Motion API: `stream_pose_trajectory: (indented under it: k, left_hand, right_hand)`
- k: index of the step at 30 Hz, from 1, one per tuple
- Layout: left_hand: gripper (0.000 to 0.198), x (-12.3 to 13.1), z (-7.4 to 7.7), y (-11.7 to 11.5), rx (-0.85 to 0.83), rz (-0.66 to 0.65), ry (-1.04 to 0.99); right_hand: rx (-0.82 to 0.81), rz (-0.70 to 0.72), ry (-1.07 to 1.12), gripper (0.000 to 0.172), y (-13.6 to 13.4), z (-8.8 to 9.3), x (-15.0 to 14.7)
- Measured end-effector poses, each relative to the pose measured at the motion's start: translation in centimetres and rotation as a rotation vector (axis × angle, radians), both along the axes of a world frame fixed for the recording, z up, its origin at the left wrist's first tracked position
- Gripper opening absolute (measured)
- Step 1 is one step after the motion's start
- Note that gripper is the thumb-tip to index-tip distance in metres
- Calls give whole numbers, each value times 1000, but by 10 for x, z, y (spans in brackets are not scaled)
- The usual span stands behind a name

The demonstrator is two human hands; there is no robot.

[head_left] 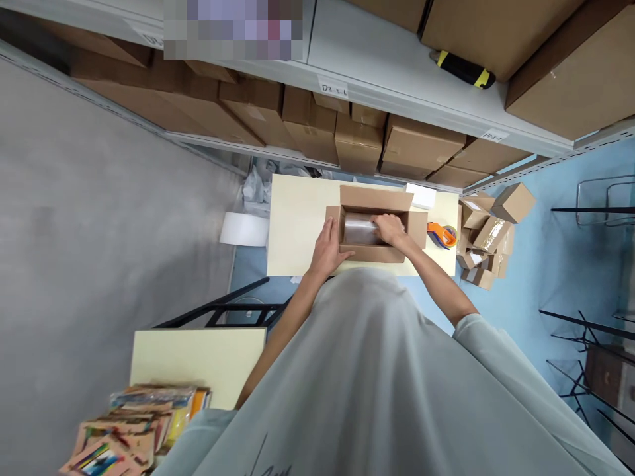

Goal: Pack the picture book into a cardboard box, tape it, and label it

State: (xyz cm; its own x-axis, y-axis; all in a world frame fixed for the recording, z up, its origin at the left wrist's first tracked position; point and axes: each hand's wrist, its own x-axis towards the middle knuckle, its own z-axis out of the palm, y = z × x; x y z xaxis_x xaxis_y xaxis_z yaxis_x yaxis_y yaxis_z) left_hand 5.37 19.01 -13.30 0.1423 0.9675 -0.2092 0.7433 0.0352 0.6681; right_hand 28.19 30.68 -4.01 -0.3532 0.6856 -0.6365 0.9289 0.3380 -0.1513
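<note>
Filling the space beyond the open brown cardboard box point(370, 252) is a grey metal shelf rack point(377, 86), its lower level packed with large sealed brown cartons point(421, 142). The box itself stands with its flaps spread on a pale yellow rectangular worktop point(297, 225), towards the worktop's right half and close to its near edge. To the right of the box, off the worktop on the blue floor, lies a loose pile of small brown cardboard boxes point(489, 235). To the left of the box, past the worktop's edge, sits a white roll of sheet material point(244, 229).

Inside the box, lying on its side along the bottom, is a shiny roll wrapped in clear plastic point(358, 230). The left hand point(327, 248) lies flat and wide against the box's left flap and near corner, holding nothing. The right hand point(391, 228) reaches down into the box with its fingers bent over the right end of the wrapped roll; whether they grip it or only press on it cannot be told.

Just right of the box rests an orange tape dispenser point(441, 235), and behind the box's right corner a small white carton point(421, 195).
</note>
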Motion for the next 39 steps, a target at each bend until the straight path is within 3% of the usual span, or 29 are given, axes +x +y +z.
stream_pose_trajectory:
  k: [7, 16, 21, 26, 30, 33, 36, 39]
  left_hand:
    - [131, 0, -4, -4, 14, 22, -19]
    - [132, -1, -1, -2, -4, 19, -53]
    - [131, -1, 3, -1, -13, 19, -68]
    - [129, -1, 5, 1, -53, 24, -59]
    - [130, -2, 11, 1, -75, 40, -54]
    - [132, -5, 17, 0, -82, 93, -46]
    - [130, -13, 26, -1, -64, 174, -33]
    - [121, -20, 38, -4, -36, 214, -43]
  right_hand:
    - [10, -28, -25, 44, 7, -24, -17]
    - [81, -75, 25, 53, -13, -36, -22]
    - [119, -186, 267, 56, -31, -46, -7]
    - [245, -310, 548, 51, -60, -42, 25]
    - [468, -508, 577, 47, -77, -26, 75]
    - [595, -728, 525, 52, -85, -23, 115]
    - [493, -917, 532, 59, -92, -30, 143]
    - [291, -986, 681, 61, -101, -36, 155]
